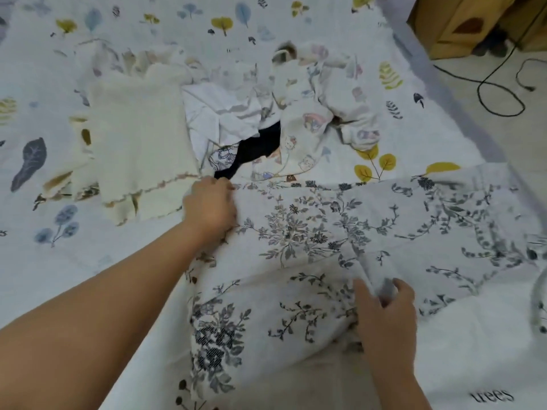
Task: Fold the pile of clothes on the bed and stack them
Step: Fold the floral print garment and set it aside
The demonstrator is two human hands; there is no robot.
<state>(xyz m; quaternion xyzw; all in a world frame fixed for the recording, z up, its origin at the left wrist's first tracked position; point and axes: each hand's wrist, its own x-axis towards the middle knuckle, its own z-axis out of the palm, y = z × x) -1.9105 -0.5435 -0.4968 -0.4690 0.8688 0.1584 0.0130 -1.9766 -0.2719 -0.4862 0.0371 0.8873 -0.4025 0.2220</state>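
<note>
Floral garment [310, 232] spread with long axis running left-right along the bed's near edge; left hand [210, 205] gripping its far-left corner, right hand [384, 309] pinching a mid fold, fingers clamped on cloth.

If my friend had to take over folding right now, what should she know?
Left hand grips the far left edge of the floral garment, which is spread on the bed.
Right hand pinches a fold of the same garment nearer to you.
Done: a cream garment lies folded to the left.
Left: finish the floral one, then fold the unfolded pile behind it, which includes cartoon-print clothes and a dark piece, and stack everything.
</note>
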